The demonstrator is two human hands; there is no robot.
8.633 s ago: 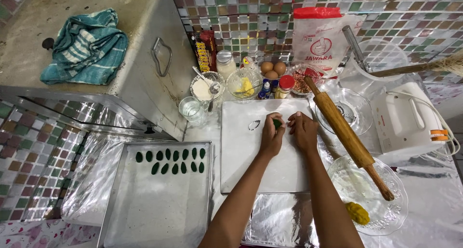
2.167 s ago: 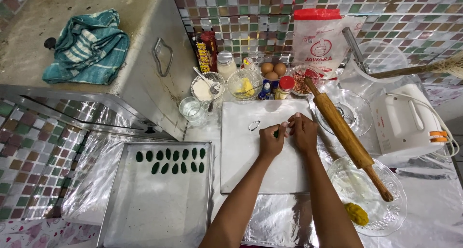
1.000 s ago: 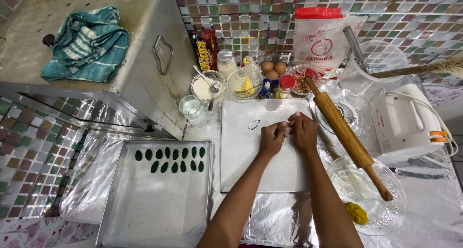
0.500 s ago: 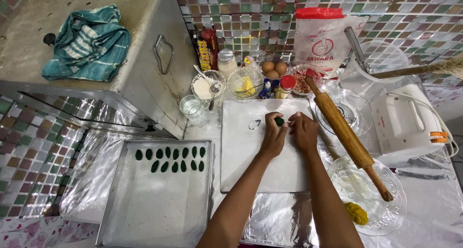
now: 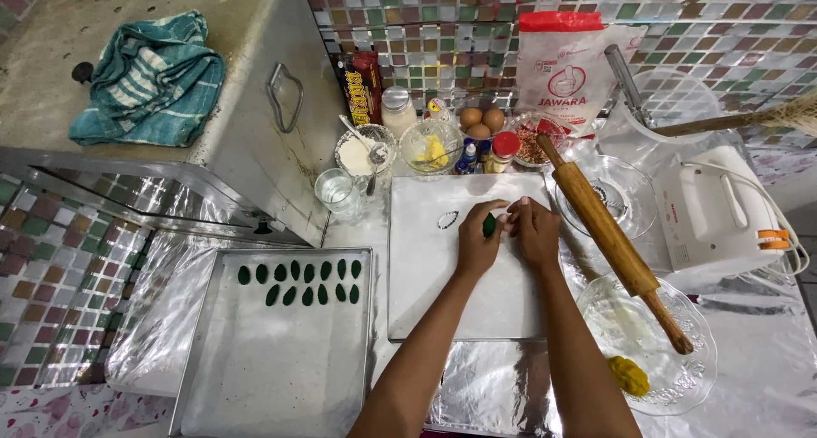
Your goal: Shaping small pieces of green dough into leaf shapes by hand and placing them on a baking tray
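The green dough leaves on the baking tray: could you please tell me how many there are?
12 green dough leaves lie on the baking tray: seven in the upper row, five in the lower row. One more sits off the tray, on the white board, between the left hand and right hand.

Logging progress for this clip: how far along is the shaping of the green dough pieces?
Done: about a dozen green leaf pieces sit in two rows at the top of the tray. In hand: left hand and right hand pinch one more green piece over the white board. Left: most of the tray lies bare.
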